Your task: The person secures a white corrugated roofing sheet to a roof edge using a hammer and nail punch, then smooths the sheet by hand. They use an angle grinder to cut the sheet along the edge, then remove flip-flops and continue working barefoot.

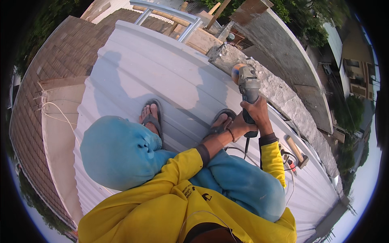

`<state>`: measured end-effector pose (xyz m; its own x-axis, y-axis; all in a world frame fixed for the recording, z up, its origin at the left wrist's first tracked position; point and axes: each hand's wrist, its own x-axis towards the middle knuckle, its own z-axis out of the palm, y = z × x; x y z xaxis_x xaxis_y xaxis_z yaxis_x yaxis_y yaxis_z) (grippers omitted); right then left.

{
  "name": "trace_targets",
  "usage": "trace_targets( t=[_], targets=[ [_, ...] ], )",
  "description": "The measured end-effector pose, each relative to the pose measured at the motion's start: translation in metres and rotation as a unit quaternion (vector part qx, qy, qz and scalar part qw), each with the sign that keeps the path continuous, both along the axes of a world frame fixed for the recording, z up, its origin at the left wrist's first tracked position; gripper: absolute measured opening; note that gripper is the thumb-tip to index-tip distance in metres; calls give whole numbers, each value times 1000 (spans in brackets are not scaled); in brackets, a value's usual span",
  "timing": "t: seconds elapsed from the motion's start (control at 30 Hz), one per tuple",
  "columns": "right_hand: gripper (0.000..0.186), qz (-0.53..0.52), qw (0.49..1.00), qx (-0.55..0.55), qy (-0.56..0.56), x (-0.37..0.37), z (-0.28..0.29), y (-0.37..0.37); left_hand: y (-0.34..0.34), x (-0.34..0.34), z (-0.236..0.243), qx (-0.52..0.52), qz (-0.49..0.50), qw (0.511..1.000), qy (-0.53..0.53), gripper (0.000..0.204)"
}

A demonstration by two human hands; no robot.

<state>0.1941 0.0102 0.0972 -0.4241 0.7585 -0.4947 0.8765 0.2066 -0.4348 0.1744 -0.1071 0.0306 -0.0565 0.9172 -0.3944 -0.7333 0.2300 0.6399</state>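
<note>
Together, the left hand (239, 126) and right hand (259, 111) grip a grinder (249, 87), its disc (236, 73) by the wall (279, 89), contact unclear; a hammer (296, 150) lies on the roof (158, 65).

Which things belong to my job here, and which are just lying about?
Likely job: dark grey angle grinder in left hand and right hand; rough grey concrete ledge beside its orange disc.

Apparently lying about: brown wooden-handled hammer; small red unidentified item.

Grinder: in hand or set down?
In hand: the right hand and left hand both grip the rear part of the angle grinder.
</note>
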Motion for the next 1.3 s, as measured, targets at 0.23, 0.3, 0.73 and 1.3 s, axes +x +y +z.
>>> trace_targets(
  t=[0.23, 0.3, 0.73, 1.3],
  targets=[
    [49, -25, 997, 38, 69, 27, 23, -12, -2, 11, 20, 13, -41, 997, 58, 64],
    [47, -50, 996, 41, 65, 33, 26, -14, -1, 16, 19, 17, -51, 997, 60, 69],
    [46, -100, 990, 73, 73, 35, 20, 3, 19, 20, 0, 16, -44, 992, 116, 74],
    [51, 0, 997, -7, 83, -15, 17, 20, 23, 1, 14, -86, 87, 984, 128, 86]
  ],
)
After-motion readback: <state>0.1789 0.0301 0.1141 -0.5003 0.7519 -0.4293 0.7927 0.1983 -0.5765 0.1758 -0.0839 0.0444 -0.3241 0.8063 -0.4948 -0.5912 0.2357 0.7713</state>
